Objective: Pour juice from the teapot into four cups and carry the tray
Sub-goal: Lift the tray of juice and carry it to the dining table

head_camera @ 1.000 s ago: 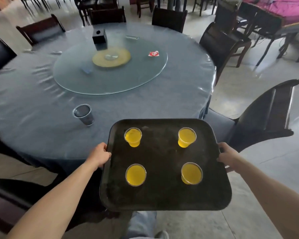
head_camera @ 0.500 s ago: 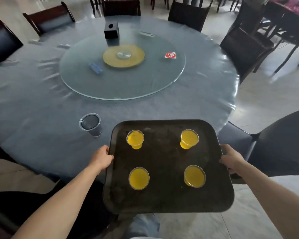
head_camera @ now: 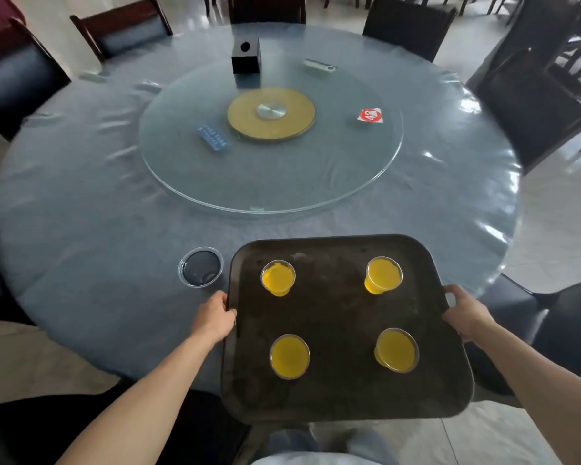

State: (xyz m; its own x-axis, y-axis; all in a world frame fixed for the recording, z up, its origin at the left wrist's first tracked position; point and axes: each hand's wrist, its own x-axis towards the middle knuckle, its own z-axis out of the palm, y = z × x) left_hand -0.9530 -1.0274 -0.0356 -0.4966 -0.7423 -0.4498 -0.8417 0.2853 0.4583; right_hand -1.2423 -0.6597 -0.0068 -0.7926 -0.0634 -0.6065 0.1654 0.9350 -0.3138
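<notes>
The left hand grips the tray at its nine o'clock edge, fingers curled round the rim, thumb on top. The right hand grips the three o'clock edge, fingers wrapped under the rim and mostly hidden. The dark, square tray is held between both hands, its far part over the near edge of the tabletop.

Four clear cups of yellow juice stand upright on the tray, well apart: one at ten o'clock, one at two o'clock, one at seven o'clock, one at five o'clock.

Just beside the tray's ten o'clock corner a dark, clear-rimmed cup stands on the tabletop. Farther, at twelve o'clock, lies the glass turntable, bearing a black box, a red card and a blue packet. Dark chairs ring the tabletop.
</notes>
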